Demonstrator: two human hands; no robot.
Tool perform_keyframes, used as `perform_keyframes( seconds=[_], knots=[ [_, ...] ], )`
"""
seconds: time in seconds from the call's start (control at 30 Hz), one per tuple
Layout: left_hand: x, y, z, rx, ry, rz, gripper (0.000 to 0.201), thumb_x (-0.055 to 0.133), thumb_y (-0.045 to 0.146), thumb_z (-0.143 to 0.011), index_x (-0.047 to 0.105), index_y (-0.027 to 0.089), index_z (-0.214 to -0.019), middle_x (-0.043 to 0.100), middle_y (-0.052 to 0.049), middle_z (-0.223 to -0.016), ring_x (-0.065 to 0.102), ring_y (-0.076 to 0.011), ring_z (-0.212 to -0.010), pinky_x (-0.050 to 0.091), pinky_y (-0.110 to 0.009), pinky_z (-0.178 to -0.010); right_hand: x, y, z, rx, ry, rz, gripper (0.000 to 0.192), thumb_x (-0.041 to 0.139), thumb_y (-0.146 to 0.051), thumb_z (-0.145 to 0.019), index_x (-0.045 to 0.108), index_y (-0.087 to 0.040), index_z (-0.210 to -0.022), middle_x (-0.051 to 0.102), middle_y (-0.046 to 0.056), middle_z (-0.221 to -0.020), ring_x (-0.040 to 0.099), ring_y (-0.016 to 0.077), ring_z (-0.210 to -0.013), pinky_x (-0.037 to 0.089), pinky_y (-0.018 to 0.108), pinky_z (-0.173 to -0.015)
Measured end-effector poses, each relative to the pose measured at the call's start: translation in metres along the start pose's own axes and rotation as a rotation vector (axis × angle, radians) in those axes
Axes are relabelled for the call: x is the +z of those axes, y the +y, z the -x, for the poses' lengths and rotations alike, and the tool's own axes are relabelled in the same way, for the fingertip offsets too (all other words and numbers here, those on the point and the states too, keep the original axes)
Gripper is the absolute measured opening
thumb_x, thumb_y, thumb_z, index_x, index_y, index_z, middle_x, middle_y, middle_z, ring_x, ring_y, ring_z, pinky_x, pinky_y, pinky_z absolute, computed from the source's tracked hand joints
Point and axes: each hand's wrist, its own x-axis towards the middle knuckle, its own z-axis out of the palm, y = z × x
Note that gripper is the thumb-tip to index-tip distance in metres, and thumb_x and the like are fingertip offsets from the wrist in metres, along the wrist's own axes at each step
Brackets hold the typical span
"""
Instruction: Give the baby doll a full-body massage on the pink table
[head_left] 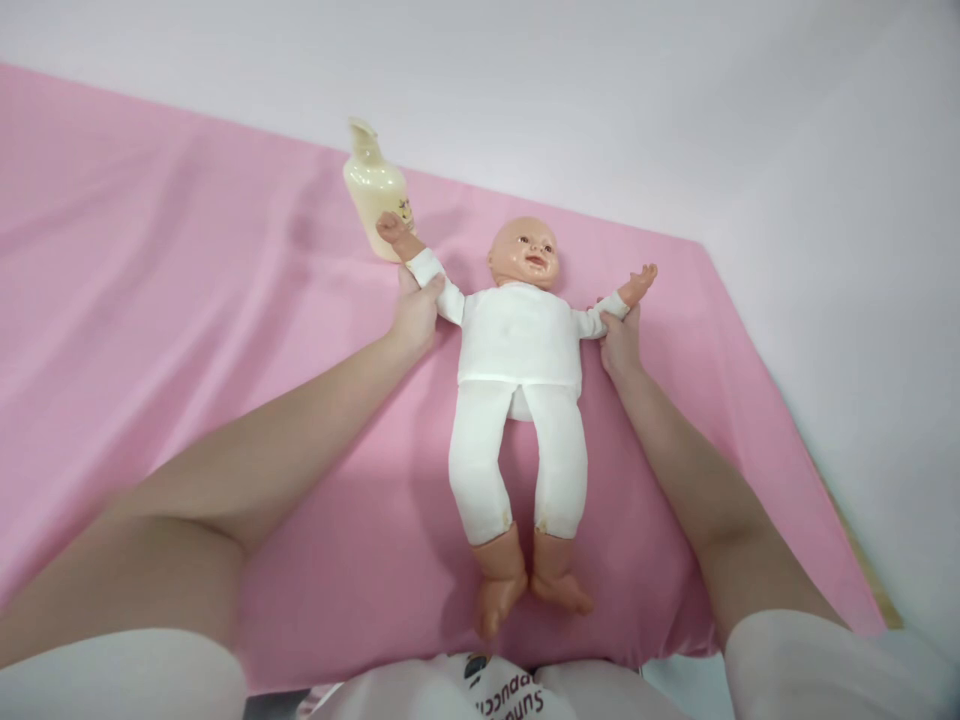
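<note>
- The pink sheet point(187, 300) lies wrinkled over the table; drag the doll across it and the cloth could bunch beneath.
- The doll point(519, 400) lies face up at the sheet's centre, feet toward six o'clock. Your left hand point(414, 312) clasps its sleeve at ten o'clock and your right hand point(621, 338) pinches the other sleeve at two o'clock; uneven pulling could twist the soft body.
- The cream bottle point(373, 190) stands at eleven o'clock, touching the doll's raised fist; swing that arm outward and you may topple it.
</note>
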Motion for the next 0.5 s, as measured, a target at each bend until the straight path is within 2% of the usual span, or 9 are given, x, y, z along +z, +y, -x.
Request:
perform_keyframes(
  seconds=[0.1, 0.2, 0.33, 0.4, 0.5],
  knots=[
    [0.004, 0.008, 0.001, 0.033, 0.034, 0.112, 0.045, 0.051, 0.043, -0.097, 0.028, 0.027, -0.133, 0.056, -0.007, -0.137, 0.056, -0.0186, -0.117, 0.049, -0.049, -0.106, 0.002, -0.012, 0.001, 0.053, -0.01, -0.071, 0.07, 0.047, -0.04, -0.093, 0.02, -0.034, -0.158, 0.042, 0.01, -0.158, 0.058, 0.0289, -0.131, 0.056, 0.057, -0.102],
    [0.008, 0.021, 0.007, 0.082, 0.002, 0.214, 0.057, 0.067, 0.035, -0.084, 0.039, 0.026, -0.133, 0.057, -0.008, -0.141, 0.054, -0.0248, -0.125, 0.047, -0.048, -0.11, 0.004, -0.032, 0.003, 0.006, -0.04, -0.072, 0.062, 0.052, -0.043, -0.093, 0.038, -0.03, -0.152, 0.046, 0.007, -0.157, 0.048, 0.0285, -0.143, 0.047, 0.055, -0.115],
    [0.01, 0.034, 0.017, 0.111, -0.12, 0.147, 0.056, 0.07, 0.03, -0.079, 0.054, 0.026, -0.132, 0.062, -0.007, -0.135, 0.058, -0.0294, -0.124, 0.049, -0.048, -0.106, 0.004, -0.047, 0.008, -0.026, -0.061, -0.098, 0.048, 0.056, -0.034, -0.09, 0.056, -0.028, -0.138, 0.058, 0.005, -0.147, 0.052, 0.025, -0.14, 0.039, 0.051, -0.123],
    [0.008, 0.039, 0.02, 0.193, -0.168, 0.011, 0.049, 0.068, 0.026, -0.08, 0.061, 0.026, -0.129, 0.064, -0.007, -0.132, 0.058, -0.0289, -0.124, 0.046, -0.048, -0.11, 0.004, -0.048, 0.01, -0.067, -0.129, -0.021, 0.038, 0.056, -0.03, -0.09, 0.063, -0.029, -0.128, 0.066, 0.004, -0.135, 0.057, 0.0254, -0.133, 0.04, 0.051, -0.121],
    [0.005, 0.045, 0.023, 0.321, -0.249, -0.203, 0.042, 0.057, 0.018, -0.083, 0.068, 0.024, -0.124, 0.067, -0.008, -0.122, 0.058, -0.0273, -0.121, 0.043, -0.047, -0.114, 0.004, -0.045, 0.011, -0.15, -0.234, 0.124, 0.032, 0.052, -0.023, -0.09, 0.069, -0.03, -0.116, 0.069, 0.005, -0.122, 0.061, 0.0263, -0.122, 0.045, 0.05, -0.116]
  ],
)
